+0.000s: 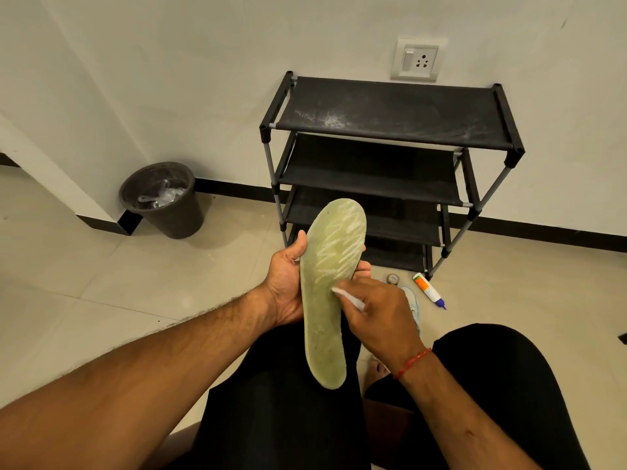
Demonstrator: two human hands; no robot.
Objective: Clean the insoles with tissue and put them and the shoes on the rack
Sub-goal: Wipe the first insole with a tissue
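Gripping the pale green insole (327, 293) upright over the lap (278, 408) with the left hand (285, 286); pinching a white tissue (349, 298) in the right hand (376, 315), pressing it against the insole's middle. Seemingly mid-cleaning; not yet loading anything onto the shoe rack (390, 113).

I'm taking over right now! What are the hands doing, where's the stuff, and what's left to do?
Left hand grips the green insole by its side edge.
Right hand pinches a white tissue against the insole's middle.
Rack stands at the wall; no shoes or insoles show on it.
One pale shoe lies on the floor behind the right hand, mostly hidden; the other shoe and insole are not in view.
Done: wiping begun.
Left: finish this insole, clean the other, then rack the insoles and shoes.
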